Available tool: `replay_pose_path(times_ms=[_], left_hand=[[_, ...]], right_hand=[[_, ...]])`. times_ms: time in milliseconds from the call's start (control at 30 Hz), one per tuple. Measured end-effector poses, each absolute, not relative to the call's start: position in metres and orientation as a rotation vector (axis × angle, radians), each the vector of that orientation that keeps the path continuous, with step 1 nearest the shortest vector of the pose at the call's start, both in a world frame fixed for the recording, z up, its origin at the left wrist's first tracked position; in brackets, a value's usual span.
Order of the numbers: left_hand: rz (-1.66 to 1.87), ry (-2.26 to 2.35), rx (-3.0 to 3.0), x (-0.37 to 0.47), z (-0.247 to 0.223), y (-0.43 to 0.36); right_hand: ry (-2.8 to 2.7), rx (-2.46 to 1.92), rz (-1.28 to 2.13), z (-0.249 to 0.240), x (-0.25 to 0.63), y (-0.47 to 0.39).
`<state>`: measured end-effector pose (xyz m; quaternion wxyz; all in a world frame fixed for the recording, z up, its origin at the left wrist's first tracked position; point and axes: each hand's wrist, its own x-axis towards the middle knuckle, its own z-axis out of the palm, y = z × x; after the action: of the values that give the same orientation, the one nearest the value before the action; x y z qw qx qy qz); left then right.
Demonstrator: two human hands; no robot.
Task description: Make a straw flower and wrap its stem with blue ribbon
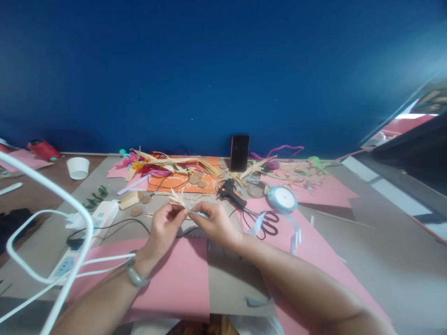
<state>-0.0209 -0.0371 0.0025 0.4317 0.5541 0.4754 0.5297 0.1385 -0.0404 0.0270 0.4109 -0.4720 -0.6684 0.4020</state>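
Observation:
My left hand (169, 225) is closed in a pinch on a small bundle of pale dried husk strips (178, 197), whose ends fan out above the fingers. Close against it, my right hand (215, 224) pinches a piece of light blue ribbon (199, 213) at the base of the bundle. The fingertips of both hands nearly meet. Just right of them lie a black glue gun (231, 192) and dark-handled scissors (268, 224). A roll of blue ribbon (282, 199) trails a loose length over the pink paper.
A white power strip (101, 223) and a thick white cable (89, 218) stand at the left. A phone (239, 153) leans upright at the blue wall (223, 70). Loose husk strips, wooden discs and orange paper (167, 184) spread along the back. A white cup (77, 168) is far left.

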Motion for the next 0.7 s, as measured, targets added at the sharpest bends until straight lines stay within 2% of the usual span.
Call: replay_pose_path(times_ms=[400,700], left_hand=[[1.122,0.769,1.237,-0.034,-0.002,-0.030],[1.175,0.857,1.242,-0.032,-0.008,-0.026]], right_hand=[[-1.309,-1.098,1.771,0.036,0.147,-0.035],[-1.301,-1.050,1.706,0.028,0.146,-0.031]])
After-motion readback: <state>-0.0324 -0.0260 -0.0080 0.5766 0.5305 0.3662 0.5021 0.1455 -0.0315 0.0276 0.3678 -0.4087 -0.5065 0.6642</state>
